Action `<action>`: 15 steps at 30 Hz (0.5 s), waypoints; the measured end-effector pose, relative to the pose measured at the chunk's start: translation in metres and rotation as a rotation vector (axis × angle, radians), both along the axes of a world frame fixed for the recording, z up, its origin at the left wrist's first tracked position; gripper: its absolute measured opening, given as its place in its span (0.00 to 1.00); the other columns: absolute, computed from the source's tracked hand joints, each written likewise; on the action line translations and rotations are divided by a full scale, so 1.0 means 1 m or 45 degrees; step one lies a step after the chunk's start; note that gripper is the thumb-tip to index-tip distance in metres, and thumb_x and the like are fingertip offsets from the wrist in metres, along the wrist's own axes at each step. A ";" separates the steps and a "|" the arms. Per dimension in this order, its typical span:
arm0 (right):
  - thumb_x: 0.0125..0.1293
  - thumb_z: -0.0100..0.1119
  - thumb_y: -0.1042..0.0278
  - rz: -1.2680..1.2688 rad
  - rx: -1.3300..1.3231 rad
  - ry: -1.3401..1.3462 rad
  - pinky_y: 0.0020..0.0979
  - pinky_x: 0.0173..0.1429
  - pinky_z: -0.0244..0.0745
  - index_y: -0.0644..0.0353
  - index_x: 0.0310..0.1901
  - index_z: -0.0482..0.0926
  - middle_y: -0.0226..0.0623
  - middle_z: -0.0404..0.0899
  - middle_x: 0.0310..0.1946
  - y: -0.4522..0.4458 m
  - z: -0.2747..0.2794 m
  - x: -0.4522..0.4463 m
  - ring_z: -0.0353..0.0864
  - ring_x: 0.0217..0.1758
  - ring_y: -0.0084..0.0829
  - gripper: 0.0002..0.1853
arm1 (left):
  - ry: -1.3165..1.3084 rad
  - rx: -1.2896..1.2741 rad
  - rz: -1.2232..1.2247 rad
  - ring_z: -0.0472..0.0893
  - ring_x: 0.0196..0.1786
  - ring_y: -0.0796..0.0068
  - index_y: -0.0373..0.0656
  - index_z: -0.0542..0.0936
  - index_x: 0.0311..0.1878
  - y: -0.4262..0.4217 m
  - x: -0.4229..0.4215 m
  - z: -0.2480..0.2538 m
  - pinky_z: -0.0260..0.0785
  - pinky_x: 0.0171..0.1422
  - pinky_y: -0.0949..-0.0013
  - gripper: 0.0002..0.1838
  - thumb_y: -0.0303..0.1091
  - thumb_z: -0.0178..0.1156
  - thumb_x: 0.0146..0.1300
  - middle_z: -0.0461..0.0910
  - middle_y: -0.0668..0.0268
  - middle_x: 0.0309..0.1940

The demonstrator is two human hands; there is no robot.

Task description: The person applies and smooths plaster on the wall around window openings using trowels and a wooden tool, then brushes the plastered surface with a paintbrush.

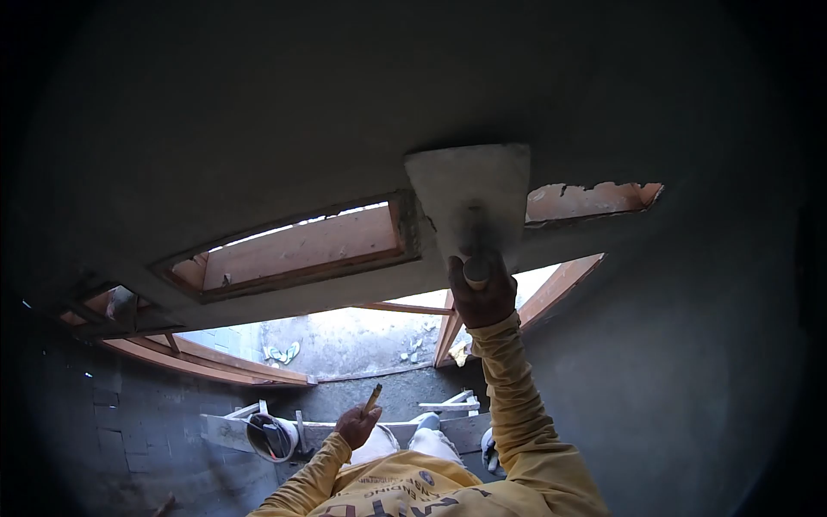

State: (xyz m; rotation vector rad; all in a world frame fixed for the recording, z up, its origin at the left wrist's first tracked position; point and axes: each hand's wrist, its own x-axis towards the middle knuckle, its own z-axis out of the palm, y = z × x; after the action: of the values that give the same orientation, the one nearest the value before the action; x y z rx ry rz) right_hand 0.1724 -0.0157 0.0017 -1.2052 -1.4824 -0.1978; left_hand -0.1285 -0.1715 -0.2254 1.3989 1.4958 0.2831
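The right hand [482, 303] closed its grip around a plastering trowel [469, 177], best kept near-flat under even pressure; the left hand [355, 427] clutched a wooden-handled tool [373, 399].

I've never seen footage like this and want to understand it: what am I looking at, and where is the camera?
There is no machine here: a person works with two bare hands. The one picture comes from a camera worn on the head, looking forward and down, so the yellow shirt and legs show at the bottom.

The right hand grips the handle of a broad, flat trowel, its blade up at the grey wall, beside an opening with a wooden frame. The left hand holds a short stick-like thing; I can't tell what it is. Lower left, a white bucket has dark things in it, too unclear to name.
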 end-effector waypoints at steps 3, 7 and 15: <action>0.56 0.69 0.69 -0.066 -0.020 0.125 0.36 0.36 0.81 0.59 0.41 0.76 0.39 0.84 0.35 0.004 -0.002 0.009 0.85 0.33 0.42 0.14 | 0.001 0.014 0.020 0.79 0.34 0.64 0.40 0.82 0.44 -0.004 0.000 0.003 0.71 0.43 0.62 0.21 0.51 0.57 0.66 0.80 0.57 0.28; 0.55 0.71 0.68 -0.289 0.086 0.355 0.35 0.37 0.81 0.57 0.41 0.76 0.39 0.84 0.36 -0.003 0.006 0.027 0.86 0.35 0.39 0.15 | -0.138 0.140 0.101 0.71 0.25 0.80 0.43 0.79 0.33 -0.009 -0.001 -0.007 0.65 0.32 0.70 0.17 0.48 0.56 0.69 0.72 0.72 0.20; 0.54 0.71 0.62 0.090 -0.017 -0.501 0.37 0.38 0.82 0.63 0.50 0.77 0.44 0.84 0.34 -0.012 0.077 0.091 0.85 0.32 0.43 0.23 | -0.067 0.118 0.002 0.71 0.26 0.79 0.42 0.79 0.31 -0.007 0.002 0.003 0.65 0.32 0.69 0.19 0.49 0.56 0.69 0.73 0.72 0.20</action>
State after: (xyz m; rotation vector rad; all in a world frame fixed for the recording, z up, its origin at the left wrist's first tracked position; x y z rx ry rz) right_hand 0.2635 -0.0278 0.0789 -1.1660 -1.8659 -0.3948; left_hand -0.1265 -0.1782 -0.2227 1.4520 1.4566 0.3917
